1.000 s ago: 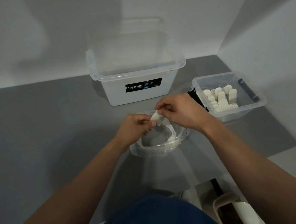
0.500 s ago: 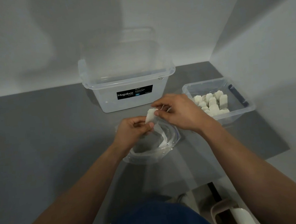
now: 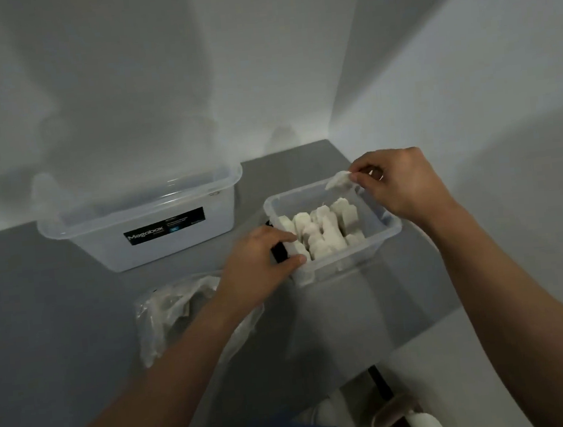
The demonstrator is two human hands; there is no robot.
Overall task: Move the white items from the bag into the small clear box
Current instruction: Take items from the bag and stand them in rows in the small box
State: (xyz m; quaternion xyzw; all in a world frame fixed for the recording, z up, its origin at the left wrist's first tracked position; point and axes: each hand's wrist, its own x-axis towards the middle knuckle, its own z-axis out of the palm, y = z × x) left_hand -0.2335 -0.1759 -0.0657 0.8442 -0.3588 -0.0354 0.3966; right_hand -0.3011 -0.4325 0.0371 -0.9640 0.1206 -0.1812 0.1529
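My right hand (image 3: 404,184) pinches a white piece (image 3: 338,181) between thumb and fingers (image 3: 360,170), above the far corner of the small clear box (image 3: 383,234). My left hand (image 3: 261,267) grips the box's near-left rim, fingers closed. The bag (image 3: 176,313) lies crumpled on the tabletop (image 3: 60,320) beside it.

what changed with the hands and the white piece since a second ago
The right hand carried the white piece away from the bag and now holds it over the far edge of the small clear box. The left hand let go of the bag and took hold of the box's near left corner. The large Megabox tub stayed put, and the bag lies on the grey table.
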